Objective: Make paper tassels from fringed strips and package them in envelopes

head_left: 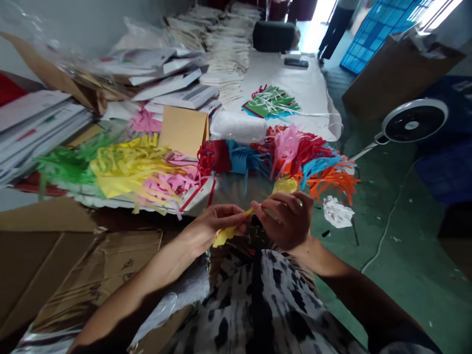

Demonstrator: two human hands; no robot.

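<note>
Between my two hands is a yellow paper tassel, its middle twisted into a thin cord. My left hand (225,220) pinches one side, and a yellow fringed end (224,237) hangs below those fingers. Closed around the other side is my right hand (285,219), with a crumpled yellow end (285,185) showing above its fingers. Just beyond, on the table edge, lie yellow fringed paper (129,164), pink strips (173,179), a blue fringed piece (243,156), a red fringed piece (217,155) and orange fringe (332,181).
Stacked flat packets (184,81) fill the table's left side. Green and white tassels (273,102) lie farther back near a phone (296,63). A fan (415,125) stands at the right. Cardboard (110,270) is at lower left. A person's legs (334,29) show at the back.
</note>
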